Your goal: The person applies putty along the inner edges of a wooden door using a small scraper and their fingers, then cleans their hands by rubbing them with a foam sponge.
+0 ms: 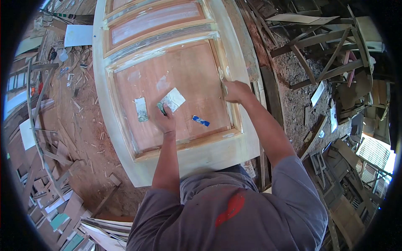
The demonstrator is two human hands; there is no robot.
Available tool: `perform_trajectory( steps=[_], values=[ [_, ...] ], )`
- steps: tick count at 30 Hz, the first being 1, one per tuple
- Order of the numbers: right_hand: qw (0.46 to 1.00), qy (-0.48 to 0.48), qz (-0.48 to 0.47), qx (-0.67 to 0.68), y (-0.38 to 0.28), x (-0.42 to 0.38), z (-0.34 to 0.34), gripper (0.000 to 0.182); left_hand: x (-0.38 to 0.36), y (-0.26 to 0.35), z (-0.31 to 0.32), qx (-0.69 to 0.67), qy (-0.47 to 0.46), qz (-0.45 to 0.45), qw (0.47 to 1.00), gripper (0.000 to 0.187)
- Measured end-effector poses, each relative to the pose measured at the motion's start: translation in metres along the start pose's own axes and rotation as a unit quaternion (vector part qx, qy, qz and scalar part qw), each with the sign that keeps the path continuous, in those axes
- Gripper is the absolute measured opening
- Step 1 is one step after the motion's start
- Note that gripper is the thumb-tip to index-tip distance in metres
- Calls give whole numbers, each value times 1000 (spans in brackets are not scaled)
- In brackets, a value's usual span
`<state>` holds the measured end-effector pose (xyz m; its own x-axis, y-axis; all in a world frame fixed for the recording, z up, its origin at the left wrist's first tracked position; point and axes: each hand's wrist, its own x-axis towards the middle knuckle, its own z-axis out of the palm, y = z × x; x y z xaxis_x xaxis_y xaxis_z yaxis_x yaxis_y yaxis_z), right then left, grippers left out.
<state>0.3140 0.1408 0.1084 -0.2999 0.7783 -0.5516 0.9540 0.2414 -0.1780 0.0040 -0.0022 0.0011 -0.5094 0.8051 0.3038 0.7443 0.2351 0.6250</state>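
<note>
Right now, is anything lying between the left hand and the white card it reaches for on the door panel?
No. The left hand already touches the white card on the door panel. The putty-smeared scraper and the blue object lie off to either side, not between them.

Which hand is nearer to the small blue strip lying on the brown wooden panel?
Left. The left hand rests just left of the small blue strip; the right hand presses the panel's right edge, farther up.

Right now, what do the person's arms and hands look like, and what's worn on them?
Both hands, left hand and right hand, are bare, with no gloves. Forearms are uncovered. Short grey T-shirt sleeves end above the elbows; the shirt carries a red mark.
</note>
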Motion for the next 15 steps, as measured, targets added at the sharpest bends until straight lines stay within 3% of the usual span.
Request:
perform_trajectory(
  steps=[6, 12, 15],
  values=[
    [994, -102, 19, -17, -3, -66, 29, 94, 4, 4, -3, -23, -23, -12, 999, 35],
    [983, -179, 31, -32, -3, -118, 66, 91, 3, 3, 0, -36, -10, -7, 999, 34],
    [984, -174, 23, -32, -6, -136, 69, 75, 0, -2, 3, -21, -20, -22, 999, 32]
  ],
)
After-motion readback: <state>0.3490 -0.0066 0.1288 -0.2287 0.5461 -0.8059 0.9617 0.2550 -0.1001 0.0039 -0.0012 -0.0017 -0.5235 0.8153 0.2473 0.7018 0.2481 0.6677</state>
